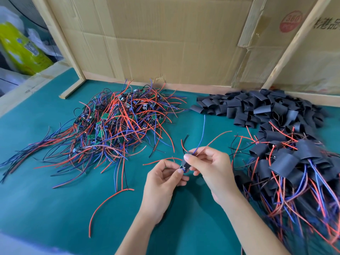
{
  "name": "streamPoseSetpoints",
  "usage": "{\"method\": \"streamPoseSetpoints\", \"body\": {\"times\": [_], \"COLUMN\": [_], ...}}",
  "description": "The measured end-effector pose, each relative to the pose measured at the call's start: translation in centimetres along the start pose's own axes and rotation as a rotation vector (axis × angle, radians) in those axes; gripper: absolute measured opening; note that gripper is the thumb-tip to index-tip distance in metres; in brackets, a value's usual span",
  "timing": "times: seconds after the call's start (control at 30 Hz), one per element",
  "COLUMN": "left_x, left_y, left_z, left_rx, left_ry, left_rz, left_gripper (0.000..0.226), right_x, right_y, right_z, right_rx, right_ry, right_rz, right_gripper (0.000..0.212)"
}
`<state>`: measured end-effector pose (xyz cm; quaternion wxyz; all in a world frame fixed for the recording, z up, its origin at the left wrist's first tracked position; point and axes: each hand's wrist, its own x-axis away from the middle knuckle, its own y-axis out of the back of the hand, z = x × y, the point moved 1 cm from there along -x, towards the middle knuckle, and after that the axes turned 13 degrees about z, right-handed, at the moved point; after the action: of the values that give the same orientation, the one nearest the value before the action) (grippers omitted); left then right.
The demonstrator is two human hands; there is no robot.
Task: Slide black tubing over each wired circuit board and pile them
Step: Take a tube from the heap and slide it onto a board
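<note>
Head view: low in the centre of the frame, the left hand (163, 179) pinches the lower end of a board (182, 169), its blue part showing at the fingertips. Just above, the right hand (207, 166) pinches a black tube (186, 161) that sits around the board's upper part, and also holds the wires (202, 137) fanning upward from it. At centre left lies a heap of bare boards (114, 122). At upper right lies a heap of loose tubes (257, 105); at right, a pile of sleeved boards (287, 162). All rest on a green mat (46, 208), cardboard (165, 37) standing behind.
</note>
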<state>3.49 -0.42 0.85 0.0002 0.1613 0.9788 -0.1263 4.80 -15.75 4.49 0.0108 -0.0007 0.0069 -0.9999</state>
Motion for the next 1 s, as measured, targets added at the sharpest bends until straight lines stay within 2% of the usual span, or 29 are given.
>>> {"method": "streamPoseSetpoints", "body": {"times": [0.1, 0.23, 0.37, 0.6, 0.77, 0.87, 1.0], "left_x": [0.0, -0.3, -0.3, -0.3, -0.1, -0.2, -0.8], "left_y": [-0.1, -0.4, -0.3, -1.0, -1.3, -1.5, -1.6], "left_z": [0.0, -0.3, -0.3, -0.8, -1.1, -1.3, -1.7], "left_rx": [0.012, 0.014, -0.080, -0.380, -0.484, -0.498, -0.465], "left_ry": [0.005, 0.042, 0.044, 0.032, 0.054, 0.085, 0.137], "left_rz": [-0.002, 0.033, 0.025, 0.055, 0.050, 0.042, 0.101], "left_gripper": [0.007, 0.029, 0.011, 0.024, 0.029, 0.032, 0.039], "right_x": [0.0, 0.0, 0.2, 0.0, 0.1, 0.1, 0.5], "right_y": [-0.4, -0.5, -1.1, -1.2, -1.1, -1.1, -0.7], "right_z": [-0.2, 0.0, -0.2, -0.6, -0.2, 0.2, 1.5], "right_rx": [0.012, -0.076, -0.120, -0.074, -0.039, -0.071, -0.068], "right_ry": [-0.036, -0.060, -0.089, -0.084, -0.105, -0.119, -0.099], "right_rz": [0.034, 0.018, 0.031, 0.056, 0.092, 0.120, 0.094], "right_gripper": [0.011, 0.013, 0.020, 0.026, 0.036, 0.035, 0.024]}}
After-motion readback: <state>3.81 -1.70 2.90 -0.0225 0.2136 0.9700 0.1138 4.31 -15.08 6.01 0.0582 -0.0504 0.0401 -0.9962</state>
